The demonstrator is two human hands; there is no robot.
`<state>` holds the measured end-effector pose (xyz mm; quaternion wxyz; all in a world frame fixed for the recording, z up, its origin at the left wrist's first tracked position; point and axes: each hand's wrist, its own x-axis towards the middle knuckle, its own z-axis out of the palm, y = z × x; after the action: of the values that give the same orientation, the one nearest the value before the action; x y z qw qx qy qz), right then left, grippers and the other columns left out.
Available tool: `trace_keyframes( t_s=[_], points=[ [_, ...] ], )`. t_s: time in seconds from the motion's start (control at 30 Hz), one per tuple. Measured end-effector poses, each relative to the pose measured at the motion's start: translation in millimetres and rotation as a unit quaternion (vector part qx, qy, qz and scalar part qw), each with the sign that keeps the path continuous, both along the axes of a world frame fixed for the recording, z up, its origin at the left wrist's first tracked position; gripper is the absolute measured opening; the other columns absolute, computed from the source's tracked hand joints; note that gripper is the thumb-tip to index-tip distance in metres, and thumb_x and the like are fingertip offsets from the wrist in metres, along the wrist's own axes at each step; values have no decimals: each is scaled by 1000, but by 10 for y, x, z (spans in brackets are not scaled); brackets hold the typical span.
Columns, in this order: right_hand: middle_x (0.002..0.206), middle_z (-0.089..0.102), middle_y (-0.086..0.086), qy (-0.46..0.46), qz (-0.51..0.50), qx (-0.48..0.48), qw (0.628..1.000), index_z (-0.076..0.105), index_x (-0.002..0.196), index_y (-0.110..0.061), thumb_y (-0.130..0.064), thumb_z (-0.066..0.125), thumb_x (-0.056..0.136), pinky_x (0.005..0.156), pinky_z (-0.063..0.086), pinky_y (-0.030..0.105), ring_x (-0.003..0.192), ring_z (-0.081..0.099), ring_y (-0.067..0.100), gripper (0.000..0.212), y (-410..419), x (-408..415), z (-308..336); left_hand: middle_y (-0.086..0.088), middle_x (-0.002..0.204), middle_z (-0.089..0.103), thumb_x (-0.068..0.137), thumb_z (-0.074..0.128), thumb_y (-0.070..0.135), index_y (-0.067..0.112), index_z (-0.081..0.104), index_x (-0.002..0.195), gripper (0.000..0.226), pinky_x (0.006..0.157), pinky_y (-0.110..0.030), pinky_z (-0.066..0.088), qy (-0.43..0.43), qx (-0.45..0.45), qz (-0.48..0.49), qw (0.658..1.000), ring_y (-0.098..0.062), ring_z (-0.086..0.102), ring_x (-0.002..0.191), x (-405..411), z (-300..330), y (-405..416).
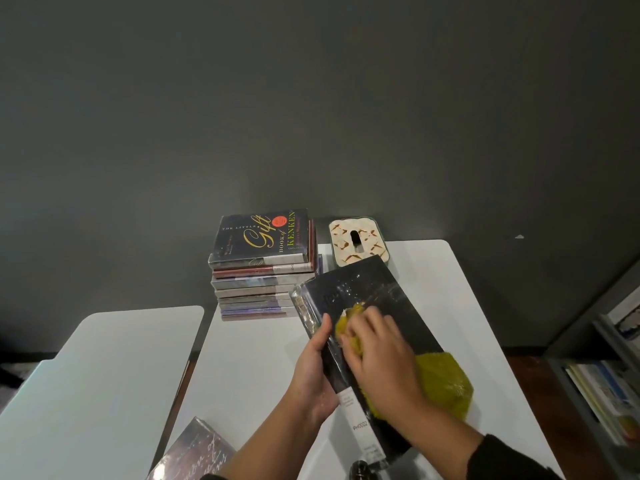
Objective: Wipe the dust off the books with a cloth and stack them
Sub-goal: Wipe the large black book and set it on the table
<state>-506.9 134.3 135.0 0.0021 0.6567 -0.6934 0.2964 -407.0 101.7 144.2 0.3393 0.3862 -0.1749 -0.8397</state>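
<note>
dark book [377, 303]: held tilted over the near-right part of the white table [249, 358], spine side toward the left hand, far corner reaching up in front of the tissue box. White label strip with "PH0022" on the spine near the bottom end. Cover glossy, title too blurred to read.
yellow cloth [446, 382]: on the book's cover, bunched under the right hand; a big loose fold hangs off the book's right edge, a smaller bit shows past the fingertips.
right hand [381, 365]: palm down on the cloth, fingers curled over it and close together, pressing it to the cover. Dark sleeve at the wrist.
left hand [317, 372]: grips the book at its spine edge, thumb lying along the spine; other fingers under the book, can't tell how they sit.
book stack [263, 268]: about seven books, flat, at the table's far edge, just left of the held book and near it. Top one reads "The Little Gift Book of KenKen".
tissue box [356, 240]: far edge, right of the stack, partly behind the book's corner.
loose book [194, 455]: near-left edge of the table, cut off by the frame.
open room: bare tabletop between stack and loose book; bare strip along the right edge.
second table [97, 368]: left, narrow gap between the two.
bookshelf [613, 375]: far right, off the table.
</note>
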Motion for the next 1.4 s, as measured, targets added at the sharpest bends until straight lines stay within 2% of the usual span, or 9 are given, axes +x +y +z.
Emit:
trace_keyframes(
  t_s=[0.13,0.3,0.53,0.77,0.97,1.03,1.2,1.3,1.4],
  points=[
    [100,51,0,-22,-47,12,999,54,97,-18,-29,55,91,61,35,21,88,49,16,13,-263,-231,54,-20,90,72,91,50,41,2,76,90,46,64,-38,60,-2,2,-12,1000,-30,72,75,-18,14,53],
    [112,51,2,-43,-132,53,989,52,109,-17,-32,49,94,67,37,21,98,48,17,22,-463,-518,149,-19,97,72,91,52,38,4,78,88,43,70,-38,60,-16,-2,-36,999,-29,72,79,-25,23,109],
    [87,49,-5,-19,0,-20,1000,50,85,-21,-28,56,89,61,41,26,77,47,13,11,-177,-117,82,-21,94,71,82,59,39,2,76,95,42,72,-39,59,-17,-6,-44,999,-31,71,80,-27,0,81],
    [103,53,5,-84,-163,25,983,53,98,-13,-28,49,94,63,32,25,86,45,16,16,-579,-700,184,-20,106,70,84,59,35,8,76,97,36,74,-41,59,-34,-21,-65,997,-30,70,86,-31,6,131],
    [95,44,-8,-51,2,8,999,51,91,-19,-30,53,91,61,27,12,89,44,12,11,-336,-110,244,-24,111,66,84,58,36,-1,65,118,51,76,-41,58,-1,10,-66,998,-32,69,88,-81,19,108],
    [94,43,-9,-52,19,0,998,51,90,-19,-31,53,92,61,26,11,88,43,11,13,-354,-127,247,-25,112,65,84,59,37,-2,65,117,51,78,-41,58,-5,12,-67,998,-32,69,89,-75,30,109],
    [101,51,2,-99,-135,8,986,54,96,-14,-28,51,93,63,29,25,88,46,17,15,-599,-682,204,-25,124,60,82,61,36,2,65,119,50,91,-48,51,-28,4,-65,997,-35,63,102,-29,-9,136],
    [106,53,7,-98,-186,27,977,54,100,-12,-27,51,94,64,31,25,87,43,17,17,-598,-737,219,-24,120,63,81,61,35,4,65,117,48,89,-47,52,-22,0,-61,998,-33,65,97,-26,-3,146],
    [103,51,1,-69,-117,0,991,53,96,-15,-28,55,91,66,31,22,89,43,13,14,-476,-423,249,-22,104,69,81,61,34,2,68,111,44,74,-42,59,-4,-1,-66,998,-30,70,82,-66,21,161]
  ],
)
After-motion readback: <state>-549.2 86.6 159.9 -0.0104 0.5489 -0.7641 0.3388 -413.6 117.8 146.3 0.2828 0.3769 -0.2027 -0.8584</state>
